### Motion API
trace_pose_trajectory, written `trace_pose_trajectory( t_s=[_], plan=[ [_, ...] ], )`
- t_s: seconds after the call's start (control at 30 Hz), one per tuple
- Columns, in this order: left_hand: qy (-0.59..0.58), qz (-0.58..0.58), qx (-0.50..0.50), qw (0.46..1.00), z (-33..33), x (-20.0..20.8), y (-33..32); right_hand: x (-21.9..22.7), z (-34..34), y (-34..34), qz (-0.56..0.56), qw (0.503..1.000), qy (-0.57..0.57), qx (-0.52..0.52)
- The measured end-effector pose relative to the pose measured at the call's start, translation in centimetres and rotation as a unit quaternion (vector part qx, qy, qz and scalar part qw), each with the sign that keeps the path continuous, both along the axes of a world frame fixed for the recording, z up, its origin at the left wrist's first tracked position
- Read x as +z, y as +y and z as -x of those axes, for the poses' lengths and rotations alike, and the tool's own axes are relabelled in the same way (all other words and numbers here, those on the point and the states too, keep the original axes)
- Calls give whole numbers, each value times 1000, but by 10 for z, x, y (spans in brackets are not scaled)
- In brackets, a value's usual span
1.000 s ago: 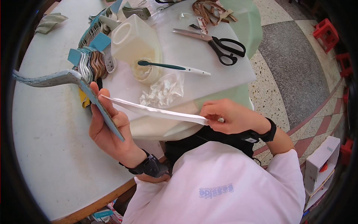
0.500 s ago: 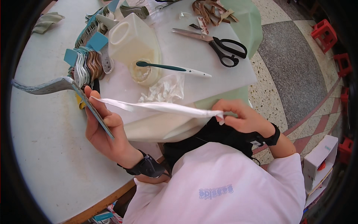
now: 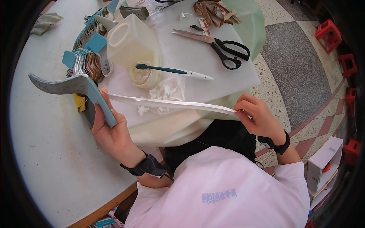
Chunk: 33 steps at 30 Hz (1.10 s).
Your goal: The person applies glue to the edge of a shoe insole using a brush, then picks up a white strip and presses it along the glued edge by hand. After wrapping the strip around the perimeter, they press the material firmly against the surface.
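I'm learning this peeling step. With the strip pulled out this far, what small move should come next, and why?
Probably keep pulling the right hand further right. The white strip is taut and still joined to the blue insole at the left hand, so it looks only partly peeled.

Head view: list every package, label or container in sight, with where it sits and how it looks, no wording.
Plastic jug: on the table beyond the left hand, translucent white, squarish, round open mouth.
Cardboard box: on the floor at far right, beyond the right hand, white with red marks.
Crumpled plastic bag: mid-table, clear, behind the white strip.
Shirt print: pale blue, on the white shirt.
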<state>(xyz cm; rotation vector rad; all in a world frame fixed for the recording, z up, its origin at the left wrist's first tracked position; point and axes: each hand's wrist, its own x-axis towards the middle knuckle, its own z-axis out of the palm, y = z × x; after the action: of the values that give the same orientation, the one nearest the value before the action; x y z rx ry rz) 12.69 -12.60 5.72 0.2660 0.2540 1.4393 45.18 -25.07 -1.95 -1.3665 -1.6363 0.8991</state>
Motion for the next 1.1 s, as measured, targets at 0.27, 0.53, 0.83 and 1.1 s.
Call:
trace_pose_trajectory(
  t_s=[0.27,0.53,0.83,1.1],
  plan=[
    [66,-23,2,998,-9,-12,0,-20,-12,-10,-7,992,-41,-115],
    [74,-29,9,997,-18,-6,3,-45,-9,-14,55,984,37,-167],
    [169,37,53,984,-34,-17,-8,-76,-33,-31,34,987,6,-158],
    [196,22,-67,978,-63,-15,-28,-69,-77,-44,117,945,-67,-297]
  ],
)
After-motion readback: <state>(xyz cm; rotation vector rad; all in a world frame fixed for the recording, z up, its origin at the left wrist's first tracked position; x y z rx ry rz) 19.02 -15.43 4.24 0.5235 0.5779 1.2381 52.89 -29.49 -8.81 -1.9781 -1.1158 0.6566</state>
